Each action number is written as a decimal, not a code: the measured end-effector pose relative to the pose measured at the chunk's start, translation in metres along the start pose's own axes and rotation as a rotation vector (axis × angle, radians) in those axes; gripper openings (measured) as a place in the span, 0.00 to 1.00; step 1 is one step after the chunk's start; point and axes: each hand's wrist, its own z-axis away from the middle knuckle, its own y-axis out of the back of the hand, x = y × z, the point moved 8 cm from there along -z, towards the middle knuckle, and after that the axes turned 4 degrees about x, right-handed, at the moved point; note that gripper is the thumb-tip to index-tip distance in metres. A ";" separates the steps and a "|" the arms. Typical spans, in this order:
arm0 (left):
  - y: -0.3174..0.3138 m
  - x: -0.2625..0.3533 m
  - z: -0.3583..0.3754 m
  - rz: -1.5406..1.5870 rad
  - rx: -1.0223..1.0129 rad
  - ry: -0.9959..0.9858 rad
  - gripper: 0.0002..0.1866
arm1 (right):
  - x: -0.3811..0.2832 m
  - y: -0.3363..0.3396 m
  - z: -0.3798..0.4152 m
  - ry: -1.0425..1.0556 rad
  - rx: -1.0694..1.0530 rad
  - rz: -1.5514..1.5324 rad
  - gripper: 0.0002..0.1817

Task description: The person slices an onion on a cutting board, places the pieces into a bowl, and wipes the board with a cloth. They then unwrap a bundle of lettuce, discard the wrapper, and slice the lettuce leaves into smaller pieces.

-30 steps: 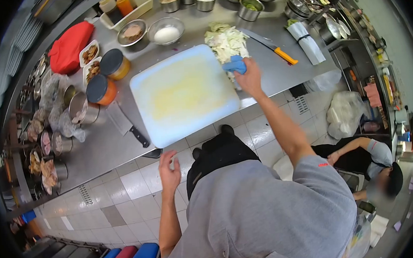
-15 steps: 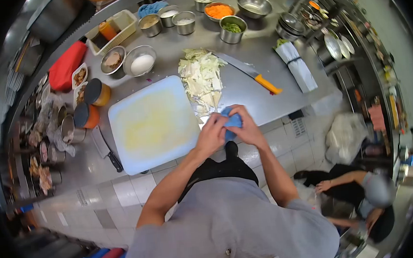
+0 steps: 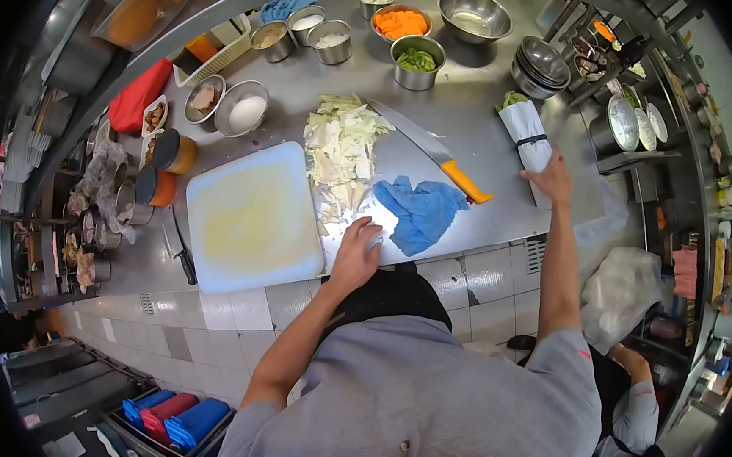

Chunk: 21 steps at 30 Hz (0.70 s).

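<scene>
My right hand (image 3: 553,178) grips the lower end of a white paper-wrapped bundle of greens (image 3: 522,122), its thumb and fingers on either side. A dark band goes round the wrapping and green leaves stick out at the top. My left hand (image 3: 356,255) is by the counter's front edge, fingers loosely bent and apart, holding nothing I can see. Just above it lies a pile of chopped cabbage (image 3: 342,149). A crumpled blue cloth (image 3: 421,212) is spread to its right. Beyond the cloth is a large knife with a yellow handle (image 3: 464,181).
A white cutting board (image 3: 250,215) lies at the left, with a black-handled cleaver (image 3: 179,250) beside it. Metal bowls of carrot (image 3: 400,23) and green vegetable (image 3: 416,59) stand at the back. Stacked bowls (image 3: 539,63) sit behind the bundle. Another person (image 3: 632,397) is at lower right.
The blue cloth, bunched between both hands before, now lies spread on the counter. My right hand has moved right to the wrapped bundle. My left hand has let go of the cloth.
</scene>
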 end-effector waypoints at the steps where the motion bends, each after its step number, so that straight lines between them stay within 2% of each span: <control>1: 0.007 -0.006 0.008 0.007 0.033 0.014 0.19 | 0.013 -0.020 -0.014 -0.035 -0.075 -0.084 0.53; 2: 0.014 -0.011 0.017 0.013 0.064 0.027 0.18 | 0.022 -0.036 -0.019 -0.073 -0.149 -0.168 0.52; 5: 0.037 -0.020 0.037 0.042 0.115 0.145 0.16 | 0.012 -0.015 -0.018 -0.135 -0.088 -0.200 0.45; 8: 0.058 -0.021 0.050 0.111 0.262 0.223 0.15 | -0.036 0.025 0.011 -0.085 -0.065 -0.383 0.38; 10: 0.066 -0.018 0.050 0.113 0.315 0.223 0.14 | -0.083 0.057 0.034 -0.052 -0.072 -0.417 0.38; 15: 0.090 0.005 0.023 0.174 0.362 0.157 0.12 | -0.211 0.076 0.085 0.203 -0.171 -0.619 0.41; 17: 0.106 0.022 0.006 0.173 0.394 0.037 0.12 | -0.270 0.069 0.112 0.381 -0.149 -0.566 0.40; 19: 0.133 0.034 0.000 0.109 0.517 -0.072 0.12 | -0.330 0.059 0.139 0.545 -0.158 -0.505 0.41; 21: 0.164 0.027 0.004 0.092 0.642 -0.086 0.12 | -0.391 0.045 0.166 0.682 -0.189 -0.440 0.43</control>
